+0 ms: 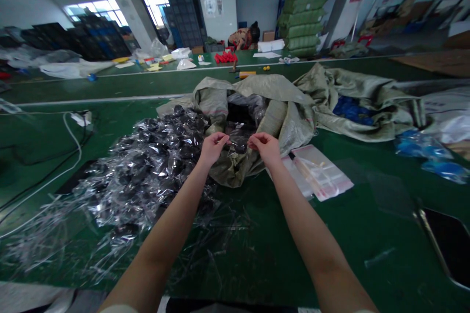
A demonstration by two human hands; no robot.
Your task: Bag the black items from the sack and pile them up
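Between my two hands a clear plastic bag with a dark item inside (pixel 239 143) is stretched out. My left hand (pixel 213 148) pinches its left edge, and my right hand (pixel 265 145) pinches the right one. Just behind it gapes a woven sack (pixel 290 112), its rim rolled down and its inside dark. To the left of my hands lies a large heap of dark items in clear bags (pixel 147 166). A stack of flat clear bags (pixel 323 172) rests on the table right of the sack. What the dark item is, I cannot make out.
Another sack (pixel 389 107) with blue items (pixel 354 110) lies at the right, near bagged blue pieces (pixel 444 170). A phone (pixel 450 242) is at the right edge. Plastic strips (pixel 36 239) and a white cable (pixel 75 142) lie left. A person (pixel 242 38) is across the tables.
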